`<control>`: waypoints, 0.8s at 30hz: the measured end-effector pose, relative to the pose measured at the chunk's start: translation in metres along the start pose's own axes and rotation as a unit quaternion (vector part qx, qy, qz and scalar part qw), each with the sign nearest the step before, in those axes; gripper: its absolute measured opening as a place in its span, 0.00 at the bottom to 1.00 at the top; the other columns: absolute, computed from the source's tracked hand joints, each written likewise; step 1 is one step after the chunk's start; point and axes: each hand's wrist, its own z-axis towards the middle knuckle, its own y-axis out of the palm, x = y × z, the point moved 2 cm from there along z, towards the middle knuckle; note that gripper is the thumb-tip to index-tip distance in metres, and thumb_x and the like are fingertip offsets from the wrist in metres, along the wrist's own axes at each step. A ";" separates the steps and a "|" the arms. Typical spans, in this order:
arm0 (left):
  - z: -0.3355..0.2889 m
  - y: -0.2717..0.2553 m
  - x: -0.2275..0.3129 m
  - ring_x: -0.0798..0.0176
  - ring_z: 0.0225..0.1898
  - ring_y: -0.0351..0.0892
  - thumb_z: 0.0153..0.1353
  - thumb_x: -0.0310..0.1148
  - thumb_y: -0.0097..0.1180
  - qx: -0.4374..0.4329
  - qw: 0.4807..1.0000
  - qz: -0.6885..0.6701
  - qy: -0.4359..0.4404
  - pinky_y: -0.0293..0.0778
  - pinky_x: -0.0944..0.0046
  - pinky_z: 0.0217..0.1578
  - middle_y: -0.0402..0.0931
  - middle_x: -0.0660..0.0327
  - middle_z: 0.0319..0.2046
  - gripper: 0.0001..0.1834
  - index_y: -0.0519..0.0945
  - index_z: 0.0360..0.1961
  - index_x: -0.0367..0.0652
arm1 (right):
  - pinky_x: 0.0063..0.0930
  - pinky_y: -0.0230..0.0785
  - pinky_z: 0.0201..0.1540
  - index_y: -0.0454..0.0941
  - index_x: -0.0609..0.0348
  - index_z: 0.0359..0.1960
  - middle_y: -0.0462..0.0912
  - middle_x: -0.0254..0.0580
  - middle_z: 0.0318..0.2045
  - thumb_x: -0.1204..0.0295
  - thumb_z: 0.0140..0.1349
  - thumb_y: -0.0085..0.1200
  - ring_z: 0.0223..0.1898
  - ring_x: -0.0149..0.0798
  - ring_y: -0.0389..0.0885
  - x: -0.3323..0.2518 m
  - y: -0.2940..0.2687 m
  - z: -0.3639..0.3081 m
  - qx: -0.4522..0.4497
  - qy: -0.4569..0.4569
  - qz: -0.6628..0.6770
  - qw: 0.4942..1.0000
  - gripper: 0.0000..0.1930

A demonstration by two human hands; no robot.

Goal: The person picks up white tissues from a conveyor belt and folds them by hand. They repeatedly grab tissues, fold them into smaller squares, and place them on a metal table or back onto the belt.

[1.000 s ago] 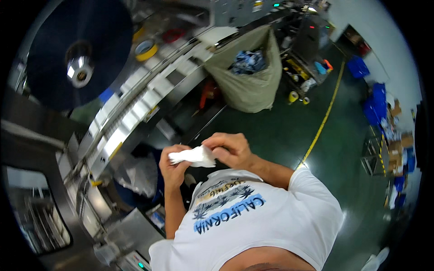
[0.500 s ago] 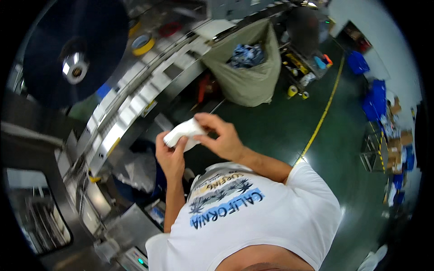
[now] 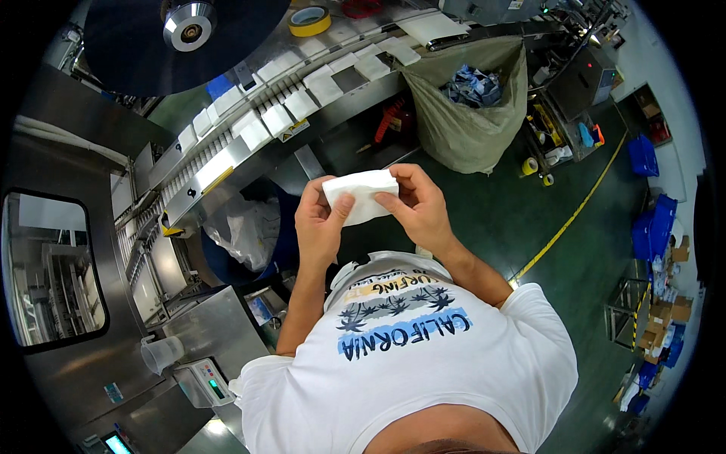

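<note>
A folded white wipe (image 3: 363, 188) is stretched level between my two hands, in front of my white shirt. My left hand (image 3: 318, 225) pinches its left end, thumb on top and fingers behind. At the opposite end my right hand (image 3: 422, 210) grips it the same way, thumb pressed on the near face. Beyond my hands runs a curved metal conveyor (image 3: 175, 191), carrying several similar folded white wipes (image 3: 277, 119) in rows. Both hands are apart from it.
A large beige sack (image 3: 469, 140) with bluish scraps stands past the conveyor. Below its near end sits a dark blue bin (image 3: 287, 234) lined with clear plastic. A digital scale (image 3: 203, 382) and a clear jug (image 3: 160, 354) are lower left. Yellow tape (image 3: 308, 23) lies far off.
The wipe has gone from slanted and bunched to level and flatter, its ends gripped in both hands. My right hand has come lower and to the right. The whole view has shifted.
</note>
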 end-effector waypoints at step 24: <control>-0.017 -0.040 -0.019 0.73 0.44 0.78 0.73 0.30 0.59 0.022 0.993 0.115 -0.022 0.75 0.70 0.45 0.81 0.63 0.45 0.14 0.78 0.56 0.39 | 0.25 0.74 0.53 0.76 0.62 0.56 0.82 0.37 0.47 0.74 0.72 0.59 0.48 0.28 0.80 0.051 0.025 0.021 -0.120 0.054 0.077 0.988 0.14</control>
